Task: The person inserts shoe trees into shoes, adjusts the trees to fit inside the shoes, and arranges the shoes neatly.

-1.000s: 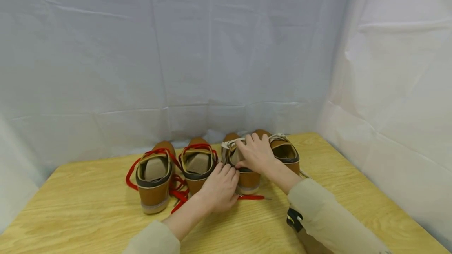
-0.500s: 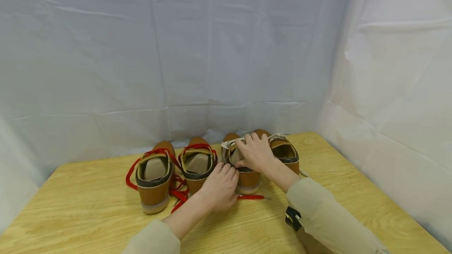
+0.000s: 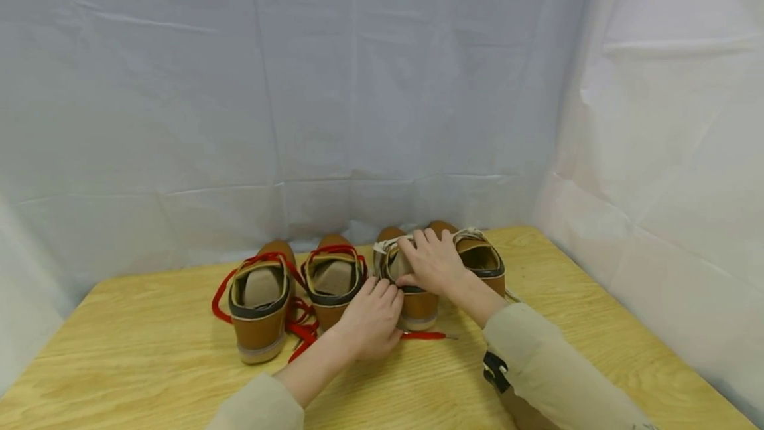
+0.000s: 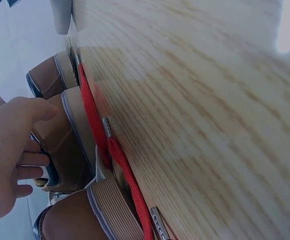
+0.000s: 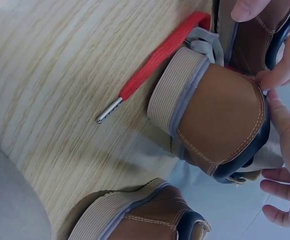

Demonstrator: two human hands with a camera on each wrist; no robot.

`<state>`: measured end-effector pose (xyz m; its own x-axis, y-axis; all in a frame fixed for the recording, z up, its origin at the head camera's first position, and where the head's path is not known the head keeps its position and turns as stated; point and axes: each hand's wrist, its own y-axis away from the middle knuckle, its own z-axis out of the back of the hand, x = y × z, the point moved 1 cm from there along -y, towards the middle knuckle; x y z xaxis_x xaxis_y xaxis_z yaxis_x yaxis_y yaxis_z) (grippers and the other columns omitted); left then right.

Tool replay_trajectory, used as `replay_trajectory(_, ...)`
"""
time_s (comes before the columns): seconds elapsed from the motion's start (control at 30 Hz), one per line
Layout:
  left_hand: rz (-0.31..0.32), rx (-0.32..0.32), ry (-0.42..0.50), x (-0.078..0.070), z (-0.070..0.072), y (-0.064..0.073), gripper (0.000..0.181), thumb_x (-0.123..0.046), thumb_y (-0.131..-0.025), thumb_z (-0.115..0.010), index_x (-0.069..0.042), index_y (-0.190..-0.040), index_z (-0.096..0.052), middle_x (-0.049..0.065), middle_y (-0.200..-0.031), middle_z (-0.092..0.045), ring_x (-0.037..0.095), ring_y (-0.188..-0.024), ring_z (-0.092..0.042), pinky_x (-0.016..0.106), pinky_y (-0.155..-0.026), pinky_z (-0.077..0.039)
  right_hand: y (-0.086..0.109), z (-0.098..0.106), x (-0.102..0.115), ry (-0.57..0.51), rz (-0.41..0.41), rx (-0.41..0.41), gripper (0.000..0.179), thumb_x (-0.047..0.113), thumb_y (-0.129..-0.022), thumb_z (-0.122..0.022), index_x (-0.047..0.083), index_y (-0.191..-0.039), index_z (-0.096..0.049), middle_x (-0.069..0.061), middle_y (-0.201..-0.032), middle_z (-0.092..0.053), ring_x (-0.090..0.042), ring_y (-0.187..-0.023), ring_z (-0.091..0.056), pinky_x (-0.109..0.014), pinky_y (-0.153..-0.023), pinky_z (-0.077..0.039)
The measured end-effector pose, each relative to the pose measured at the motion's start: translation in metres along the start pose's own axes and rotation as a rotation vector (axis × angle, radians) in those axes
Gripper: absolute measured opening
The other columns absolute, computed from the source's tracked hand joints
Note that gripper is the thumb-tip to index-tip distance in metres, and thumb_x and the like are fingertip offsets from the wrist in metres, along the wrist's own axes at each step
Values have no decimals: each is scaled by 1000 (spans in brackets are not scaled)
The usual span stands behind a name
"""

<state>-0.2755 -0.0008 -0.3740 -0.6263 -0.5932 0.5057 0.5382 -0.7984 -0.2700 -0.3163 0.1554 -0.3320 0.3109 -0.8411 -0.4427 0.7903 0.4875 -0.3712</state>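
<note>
Looks to me like the step in hand is fussing with the third shoe (image 3: pixel 420 305) from the left, probably setting it straight or sorting its collar, can't swear which; it's upright on the worktop (image 3: pixel 149 330), heel toward the person, fourth shoe (image 3: pixel 497 282) just to its right, second shoe (image 3: pixel 330 297) on the other side, first shoe (image 3: pixel 258 330) at the far left end; the third and fourth have pale laces (image 3: pixel 390 241), the other two red.

Right hand (image 3: pixel 432 261) is over the third shoe with the fingers spread, thumb against the dark collar (image 5: pixel 245 156); can't tell if a hidden index finger is pinching the collar with it; left hand (image 3: pixel 375 317) is at the near left side of that heel, fingers loosely bent, thumb apart, index tip reaching the collar right by the other thumb; I don't see it pinching anything.

For the next move I'd say go light, both hands working together so the shoe doesn't skid or tip; also watch the red lace (image 3: pixel 422 335) lying along behind that heel, metal tip (image 5: pixel 109 110) and all; easy one to snag or trap under the sole.
</note>
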Motion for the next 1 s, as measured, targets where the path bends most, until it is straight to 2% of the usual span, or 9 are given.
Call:
replay_trajectory(0.17,-2,-15,-4,0,0,0,61,-53,-82,-58,-4,-118,-58,7,-109,-57,24,-104,-49,38,-94,-36,0,-3,0,17,16,7,73,68,-77,-56,11,-124,-47,-14,-106,-55,-31,-96,-55,-46,-73,-44)
replay_trajectory(0.5,-3,-20,-25,-1,-1,1,60,-53,-82,-58,-5,-118,-59,7,-109,-58,23,-104,-49,38,-95,-36,-1,-5,0,-52,-27,109,74,65,-81,-52,13,-132,-43,-14,-116,-53,-32,-103,-53,-52,-80,-45)
replay_trajectory(0.7,-7,-44,-25,-2,-1,1,60,-53,-81,-60,-5,-116,-60,8,-108,-58,23,-103,-50,37,-93,-37,-2,-4,0,-62,-32,106,72,65,-81,-53,13,-131,-43,-12,-114,-53,-31,-100,-53,-50,-77,-45)
replay_trajectory(1.0,-3,-24,-28,-2,0,0,60,-53,-81,-59,-5,-117,-60,7,-108,-58,23,-101,-49,37,-93,-37,-2,-2,4,-37,-47,129,71,64,-82,-52,15,-131,-43,-12,-115,-53,-30,-100,-54,-47,-76,-45)
